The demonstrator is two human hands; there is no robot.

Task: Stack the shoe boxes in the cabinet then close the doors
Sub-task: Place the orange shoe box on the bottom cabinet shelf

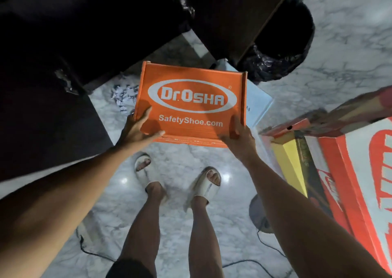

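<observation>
Both grips, left hand (139, 129) and right hand (238, 136), arms outstretched, clasp the orange shoe box (192, 101) near corners.

I see a marble floor (350, 50) beneath me. A black bin (282, 44) stands on it. Nearer than the bin, stacked shoe boxes (347, 171) sit beside a black cable (93, 254).

Both forearms bare, no sleeves, no watch or rings visible on left hand (139, 129) or right hand (238, 138). Legs bare below dark shorts (129, 268), hem just in view. Feet in white open-toe slide sandals (206, 187), chunky soles, small dark marking on right one's strap.
</observation>
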